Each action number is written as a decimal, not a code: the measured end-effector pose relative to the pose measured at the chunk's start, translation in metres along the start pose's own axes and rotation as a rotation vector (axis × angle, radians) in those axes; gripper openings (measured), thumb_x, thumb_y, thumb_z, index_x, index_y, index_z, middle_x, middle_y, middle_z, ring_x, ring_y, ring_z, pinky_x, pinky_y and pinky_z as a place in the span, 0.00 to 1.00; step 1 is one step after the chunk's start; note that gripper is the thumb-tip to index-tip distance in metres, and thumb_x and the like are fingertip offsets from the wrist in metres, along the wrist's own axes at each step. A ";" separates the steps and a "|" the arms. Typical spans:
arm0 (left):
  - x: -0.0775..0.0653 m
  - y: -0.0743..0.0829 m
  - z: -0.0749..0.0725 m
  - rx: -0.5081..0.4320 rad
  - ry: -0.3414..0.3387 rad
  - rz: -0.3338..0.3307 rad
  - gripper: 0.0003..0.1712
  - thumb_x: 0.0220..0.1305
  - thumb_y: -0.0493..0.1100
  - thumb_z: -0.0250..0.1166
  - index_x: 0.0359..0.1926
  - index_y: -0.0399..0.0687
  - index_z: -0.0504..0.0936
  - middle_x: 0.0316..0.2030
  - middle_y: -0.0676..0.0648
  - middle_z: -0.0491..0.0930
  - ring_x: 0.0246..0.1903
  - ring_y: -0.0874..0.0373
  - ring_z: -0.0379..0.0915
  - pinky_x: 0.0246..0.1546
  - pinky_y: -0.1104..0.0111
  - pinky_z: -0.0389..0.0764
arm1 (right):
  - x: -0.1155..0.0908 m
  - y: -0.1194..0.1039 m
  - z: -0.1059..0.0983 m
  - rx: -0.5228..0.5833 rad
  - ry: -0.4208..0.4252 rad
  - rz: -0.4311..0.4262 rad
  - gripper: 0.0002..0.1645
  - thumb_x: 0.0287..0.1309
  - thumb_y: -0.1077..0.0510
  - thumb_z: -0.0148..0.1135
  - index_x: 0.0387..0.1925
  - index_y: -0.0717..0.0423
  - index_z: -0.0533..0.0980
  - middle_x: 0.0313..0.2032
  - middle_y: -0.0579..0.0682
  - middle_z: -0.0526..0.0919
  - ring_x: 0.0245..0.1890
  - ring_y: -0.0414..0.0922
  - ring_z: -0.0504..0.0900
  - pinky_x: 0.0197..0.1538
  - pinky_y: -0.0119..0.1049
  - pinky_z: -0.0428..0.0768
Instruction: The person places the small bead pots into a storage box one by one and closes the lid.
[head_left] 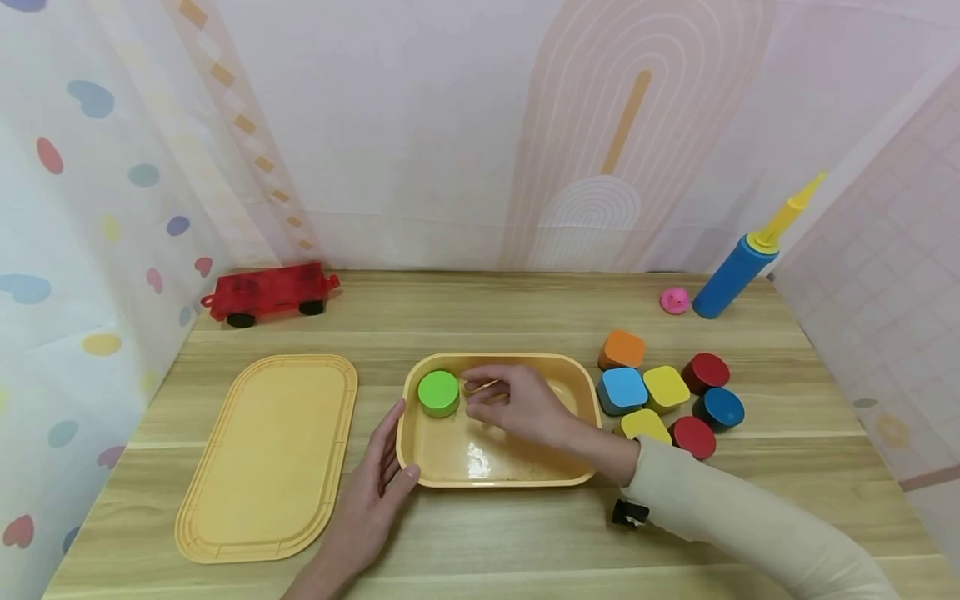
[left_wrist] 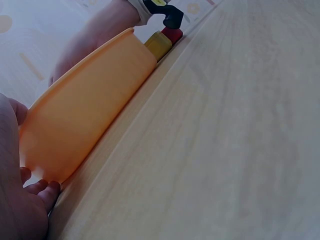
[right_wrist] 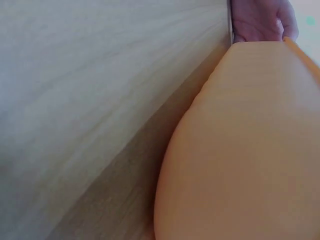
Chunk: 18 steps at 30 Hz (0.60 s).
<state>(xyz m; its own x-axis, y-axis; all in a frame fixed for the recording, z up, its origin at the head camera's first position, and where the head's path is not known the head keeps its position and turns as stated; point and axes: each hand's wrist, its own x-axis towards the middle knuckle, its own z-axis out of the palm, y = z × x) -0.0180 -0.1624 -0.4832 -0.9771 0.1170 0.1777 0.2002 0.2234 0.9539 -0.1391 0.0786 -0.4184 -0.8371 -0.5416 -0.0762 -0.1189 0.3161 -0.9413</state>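
Note:
A yellow-orange plastic bin (head_left: 510,481) stands on the wooden table. My left hand (head_left: 372,492) holds its near left corner, thumb at the front rim and fingers along the left side; the left wrist view shows fingertips against the bin's outer wall. Inside, at the far left corner, sits a round green block (head_left: 438,393). My right hand (head_left: 521,404) reaches over the bin just right of that block, its fingers loosely bent and apart with nothing between them. In the right wrist view the bin's wall (right_wrist: 245,150) fills much of the picture and hides the right hand.
A matching flat lid (head_left: 270,454) lies at left. Right of the bin are an orange block (head_left: 622,349), a light blue block (head_left: 622,391), yellow blocks (head_left: 666,388) and round red and dark blue blocks (head_left: 720,408). Behind stand a red toy wagon (head_left: 270,292), pink duck (head_left: 675,301) and blue pump (head_left: 735,279).

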 end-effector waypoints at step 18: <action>0.001 0.000 0.001 0.011 0.010 0.015 0.43 0.85 0.34 0.59 0.91 0.53 0.52 0.86 0.33 0.54 0.83 0.43 0.53 0.77 0.78 0.62 | -0.035 -0.007 -0.024 -0.011 0.082 -0.107 0.27 0.70 0.66 0.75 0.68 0.67 0.82 0.57 0.64 0.90 0.57 0.55 0.89 0.55 0.34 0.91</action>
<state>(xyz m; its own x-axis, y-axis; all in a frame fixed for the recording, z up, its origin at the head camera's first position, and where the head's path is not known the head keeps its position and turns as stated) -0.0185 -0.1619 -0.4837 -0.9747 0.1111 0.1942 0.2155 0.2328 0.9484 -0.1219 0.1134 -0.4014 -0.8601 -0.5075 0.0520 -0.2152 0.2684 -0.9390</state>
